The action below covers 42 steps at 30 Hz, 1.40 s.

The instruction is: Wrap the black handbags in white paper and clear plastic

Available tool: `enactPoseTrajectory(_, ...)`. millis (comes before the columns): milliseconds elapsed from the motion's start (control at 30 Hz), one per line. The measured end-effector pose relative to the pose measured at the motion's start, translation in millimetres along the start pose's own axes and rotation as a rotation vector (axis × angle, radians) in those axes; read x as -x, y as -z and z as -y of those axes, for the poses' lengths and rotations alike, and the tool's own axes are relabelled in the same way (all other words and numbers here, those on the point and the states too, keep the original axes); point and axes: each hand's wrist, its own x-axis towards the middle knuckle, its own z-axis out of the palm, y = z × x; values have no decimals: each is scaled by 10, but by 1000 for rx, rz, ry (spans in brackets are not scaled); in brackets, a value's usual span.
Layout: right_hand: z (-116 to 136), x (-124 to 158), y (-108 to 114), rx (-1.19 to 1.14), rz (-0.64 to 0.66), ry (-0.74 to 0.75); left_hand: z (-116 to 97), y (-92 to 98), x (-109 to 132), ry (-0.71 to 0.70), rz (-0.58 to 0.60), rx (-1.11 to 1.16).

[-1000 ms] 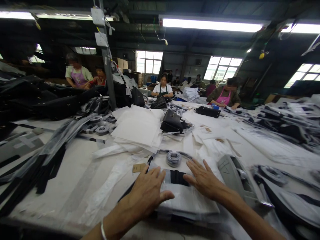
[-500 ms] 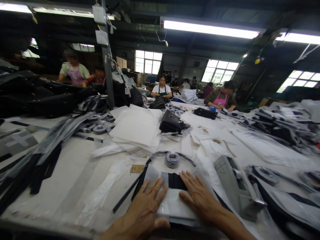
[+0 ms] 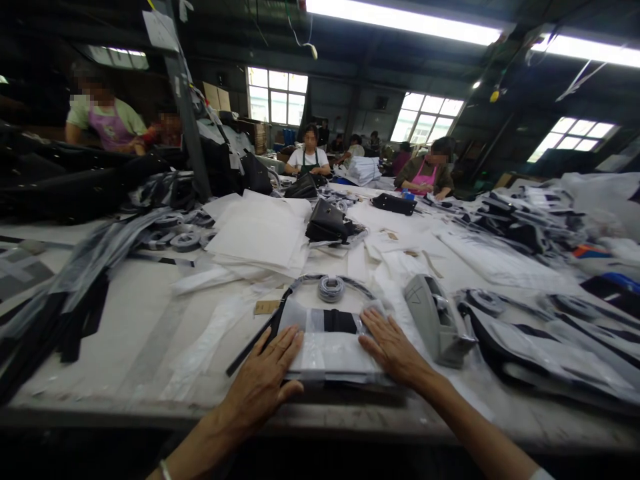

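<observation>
In front of me a black handbag (image 3: pixel 330 353) lies flat at the table's front edge, mostly covered by white wrapping and clear plastic. Its handle arches away at the far side, around a coiled, plastic-wrapped strap (image 3: pixel 331 289). My left hand (image 3: pixel 267 363) rests on the bag's left side, fingers stretched out and thumb apart. On the right side of the wrapping lies my right hand (image 3: pixel 393 343), flat with its fingers extended. A brown tag (image 3: pixel 267 307) sits by the bag's upper left. Just right of the bag stands a grey tape dispenser (image 3: pixel 435 320).
White sheets (image 3: pixel 257 233) are stacked beyond the bag, beside a small black bag (image 3: pixel 327 223). Plastic-wrapped black straps (image 3: pixel 95 280) lie at left. Another wrapped bag (image 3: pixel 540 353) lies at right. A metal post (image 3: pixel 187 127) rises at the back left. Several people work across the table.
Both hands have slid outward to the bag's sides, showing more of the wrapping between them. The camera view has shifted and tilted down, bringing the table's front edge into sight.
</observation>
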Motion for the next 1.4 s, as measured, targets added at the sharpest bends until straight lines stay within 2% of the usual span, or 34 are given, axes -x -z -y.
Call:
enactPoseTrajectory(133, -46, 76, 43, -102, -127, 41, 54, 80, 103, 36, -8, 147)
enactPoseTrajectory(267, 88, 294, 183, -8, -174, 156, 116, 298, 72, 165, 68, 377)
enactPoseTrajectory(367, 147, 463, 181, 64, -116, 67, 129, 475, -26, 322, 165, 538)
enactPoseTrajectory(467, 102, 551, 60, 103, -108, 2, 101, 575, -105, 341, 223, 621)
enactPoseTrajectory(600, 46, 579, -138, 130, -245, 22, 40, 559, -111, 328, 198, 563)
enactPoseTrajectory(733, 71, 601, -173, 112, -316, 68, 9, 519, -83, 339, 186, 535)
enactPoseTrajectory(900, 52, 589, -87, 89, -259, 84, 57, 577, -129, 289, 184, 487)
enactPoseTrajectory(1167, 15, 608, -246, 131, -306, 113, 150, 476, -32, 228, 148, 395)
enactPoseTrajectory(1267, 56, 610, -134, 121, -228, 101, 166, 538, -36, 219, 148, 374)
enactPoseTrajectory(1400, 129, 574, 8, 140, -110, 100, 164, 631, -223, 213, 149, 328)
